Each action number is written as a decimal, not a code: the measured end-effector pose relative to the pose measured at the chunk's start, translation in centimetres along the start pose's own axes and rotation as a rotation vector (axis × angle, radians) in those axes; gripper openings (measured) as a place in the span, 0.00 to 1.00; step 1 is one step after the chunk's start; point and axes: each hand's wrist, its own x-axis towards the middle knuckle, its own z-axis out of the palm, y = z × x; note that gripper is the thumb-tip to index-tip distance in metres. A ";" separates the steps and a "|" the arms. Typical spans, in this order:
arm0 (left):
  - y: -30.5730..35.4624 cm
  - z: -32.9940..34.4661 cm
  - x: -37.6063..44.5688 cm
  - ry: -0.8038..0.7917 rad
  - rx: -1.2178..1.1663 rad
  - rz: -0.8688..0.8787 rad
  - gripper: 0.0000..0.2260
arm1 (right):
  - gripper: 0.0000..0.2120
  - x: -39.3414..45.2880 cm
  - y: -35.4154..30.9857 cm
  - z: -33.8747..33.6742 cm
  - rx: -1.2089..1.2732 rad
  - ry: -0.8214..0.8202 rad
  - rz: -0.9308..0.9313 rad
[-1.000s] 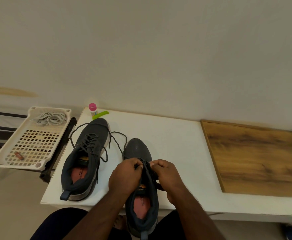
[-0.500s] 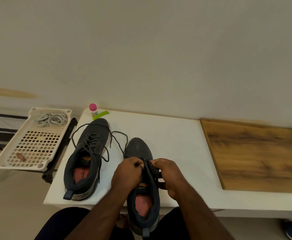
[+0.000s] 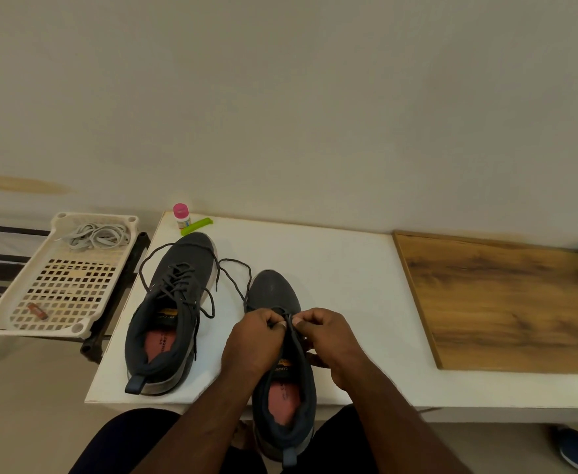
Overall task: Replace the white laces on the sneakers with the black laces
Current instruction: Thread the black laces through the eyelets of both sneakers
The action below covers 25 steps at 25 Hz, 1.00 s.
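Both hands have crept slightly toward the toe of the near sneaker since a second ago, and their fingertips now meet over its eyelets; nothing else on the surface has shifted.

One white tabletop point(image 3: 332, 268) with a smooth matte face runs along a plain pale wall. One rectangular wood-grain board point(image 3: 506, 302) lies flat on its right part.

One cream plastic tray point(image 3: 3, 323), perforated with a grid of square holes, rests on a dark rack beside the tabletop's left edge.

Two dark grey knit sneakers with reddish insoles stand on the tabletop, toes pointing to the wall. One sneaker point(image 3: 174, 295) on the left is threaded with a black lace point(image 3: 184, 285), whose loose ends loop onto the tabletop. A second sneaker point(image 3: 273, 289) sits nearer, its heel overhanging the front edge.

Two hands work over that second sneaker. Left hand point(image 3: 253, 343) and right hand point(image 3: 332, 340) each have fingers curled, pinching a second black lace point(image 3: 289, 318) between thumb and fingertips above the tongue.

One tangled bundle of white laces point(image 3: 96, 234), flat and ribbon-like, lies at the tray's far end.

One small bottle point(image 3: 182, 216) with a pink cap stands at the tabletop's far left corner, touching one bright green plastic bar point(image 3: 196, 225).

One small reddish-brown object point(image 3: 37, 311) lies in the tray's near end; I cannot tell what it is.
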 end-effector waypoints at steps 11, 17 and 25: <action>0.2 -1.1 -1.1 0.031 -0.120 0.132 0.08 | 0.08 0.8 0.9 1.0 -0.019 0.175 -0.093; 0.3 -2.2 -2.4 0.038 -0.078 0.297 0.11 | 0.02 0.6 1.3 0.9 -0.082 0.155 -0.158; -0.4 -2.2 -5.3 -0.013 0.285 0.340 0.18 | 0.04 0.3 1.3 1.8 -0.284 0.241 -0.238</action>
